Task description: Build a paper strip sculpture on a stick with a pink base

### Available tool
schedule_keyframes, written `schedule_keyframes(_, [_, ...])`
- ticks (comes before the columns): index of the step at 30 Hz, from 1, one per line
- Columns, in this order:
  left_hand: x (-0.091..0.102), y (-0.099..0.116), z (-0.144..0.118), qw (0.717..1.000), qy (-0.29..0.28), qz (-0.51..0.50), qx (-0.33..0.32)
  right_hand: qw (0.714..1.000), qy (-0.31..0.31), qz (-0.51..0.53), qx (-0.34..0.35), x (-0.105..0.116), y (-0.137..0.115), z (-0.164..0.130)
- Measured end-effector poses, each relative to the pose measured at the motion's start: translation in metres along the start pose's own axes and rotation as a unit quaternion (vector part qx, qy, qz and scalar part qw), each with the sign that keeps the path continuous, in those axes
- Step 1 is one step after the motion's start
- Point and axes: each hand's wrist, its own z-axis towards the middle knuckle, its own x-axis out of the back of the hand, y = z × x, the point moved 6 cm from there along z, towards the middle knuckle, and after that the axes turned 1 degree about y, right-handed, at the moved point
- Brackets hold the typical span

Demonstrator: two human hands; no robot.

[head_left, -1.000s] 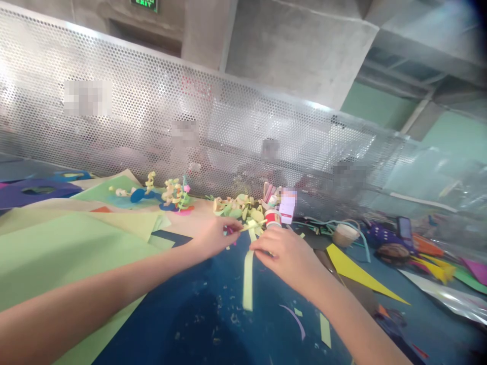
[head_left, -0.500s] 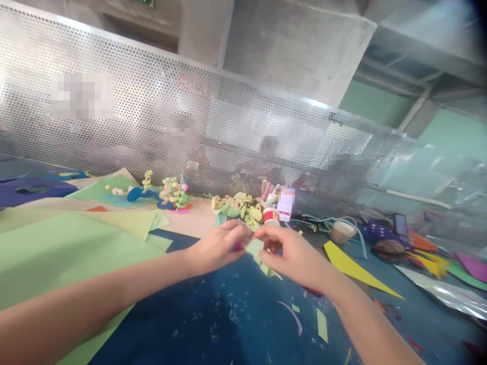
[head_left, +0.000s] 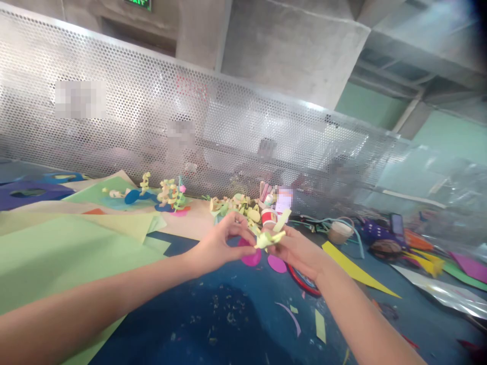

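A small folded pale yellow-green paper piece (head_left: 266,238) is held up between my two hands, with narrow strips sticking out of it to the right. My left hand (head_left: 218,242) pinches its left end between thumb and fingertips. From the other side my right hand (head_left: 302,249) grips it, its fingertips partly hidden behind the paper. Under the hands, a magenta paper disc (head_left: 250,257) shows below my left fingertips, with a pink paper disc (head_left: 277,264) beside it. A red-rimmed round object (head_left: 306,285) lies partly covered by my right wrist.
Large light green sheets (head_left: 57,253) cover the table's left. A pile of curled paper pieces (head_left: 238,205), a red-and-white tub (head_left: 269,216) and a phone (head_left: 284,200) stand ahead, before a perforated metal screen (head_left: 152,111). A yellow paper triangle (head_left: 353,268) and a paper cup (head_left: 340,232) are to the right.
The paper piece has been turned, and its strips now point up and to the right instead of down. My hands have moved slightly apart, and the discs beneath show more.
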Motion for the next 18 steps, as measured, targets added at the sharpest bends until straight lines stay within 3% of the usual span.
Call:
schedule_keyframes(6, [0.01,-0.016,0.006,0.99,0.036,-0.106,0.089,0.998,0.035,-0.043,0.033,-0.005,0.0,0.002])
schedule_keyframes(18, [0.015,-0.028,0.008,0.982,0.046,-0.146,0.108,0.967,0.072,-0.211,0.126,-0.016,-0.019,-0.006])
